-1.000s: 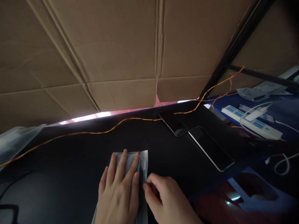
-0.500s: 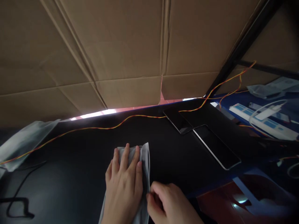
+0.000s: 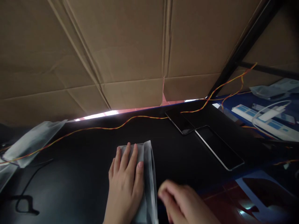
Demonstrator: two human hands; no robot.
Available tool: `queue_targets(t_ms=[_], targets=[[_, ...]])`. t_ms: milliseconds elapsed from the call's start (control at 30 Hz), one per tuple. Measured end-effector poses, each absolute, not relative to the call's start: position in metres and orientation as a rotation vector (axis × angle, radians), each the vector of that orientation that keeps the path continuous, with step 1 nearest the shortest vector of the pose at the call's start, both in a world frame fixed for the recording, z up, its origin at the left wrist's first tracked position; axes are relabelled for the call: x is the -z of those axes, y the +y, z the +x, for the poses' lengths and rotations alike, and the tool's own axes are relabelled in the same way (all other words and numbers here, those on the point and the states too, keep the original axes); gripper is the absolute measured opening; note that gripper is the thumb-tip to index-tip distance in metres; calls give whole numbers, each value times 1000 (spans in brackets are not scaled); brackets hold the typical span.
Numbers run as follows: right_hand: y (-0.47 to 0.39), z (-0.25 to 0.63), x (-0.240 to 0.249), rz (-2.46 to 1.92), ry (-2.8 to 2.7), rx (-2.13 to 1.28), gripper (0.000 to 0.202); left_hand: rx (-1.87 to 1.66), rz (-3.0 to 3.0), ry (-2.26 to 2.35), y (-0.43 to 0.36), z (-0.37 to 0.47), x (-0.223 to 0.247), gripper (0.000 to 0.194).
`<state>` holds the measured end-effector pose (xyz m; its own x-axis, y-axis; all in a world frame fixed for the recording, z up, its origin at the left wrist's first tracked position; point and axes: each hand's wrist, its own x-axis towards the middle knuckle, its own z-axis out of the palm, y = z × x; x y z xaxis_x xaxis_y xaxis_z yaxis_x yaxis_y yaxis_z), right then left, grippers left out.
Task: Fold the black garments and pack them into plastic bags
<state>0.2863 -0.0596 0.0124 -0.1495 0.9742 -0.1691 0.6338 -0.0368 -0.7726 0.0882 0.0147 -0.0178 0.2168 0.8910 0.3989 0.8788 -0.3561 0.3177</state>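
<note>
A flat, translucent plastic bag [image 3: 149, 174] with a pale sheet or item inside lies on the black tabletop [image 3: 81, 165]. My left hand [image 3: 126, 183] rests palm down on it, fingers spread and pointing away from me. Just right of the bag's right edge is my right hand [image 3: 179, 202], its thumb and index finger pressed together. A small gap separates these fingertips from the bag, and whether they pinch anything is too blurred to tell.
Two dark phones, one [image 3: 179, 122] touching the other [image 3: 219, 147], lie to the right. A red-yellow twisted wire [image 3: 105, 128] crosses the back. Cardboard [image 3: 130, 46] stands behind. Another plastic bag [image 3: 35, 143] is at left, a white power strip [image 3: 263, 121] at right.
My right hand has moved right, away from the bag's edge. The bag's right side is more spread out beside my left hand, which stays on top with its thumb farther from the fingers.
</note>
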Motion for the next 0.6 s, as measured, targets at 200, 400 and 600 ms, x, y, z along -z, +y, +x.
queue_targets(t_ms=[200,400,600], targets=[[-22,265,-13,-1722,-1916,-497,37,-844,2455,1696,-1,82,13,64],[-3,227,-6,-1643,-1971,-556,41,-745,2500,1732,-13,68,7,64],[7,231,-28,-1460,-1947,-621,19,-572,2490,1876,-13,38,15,66]])
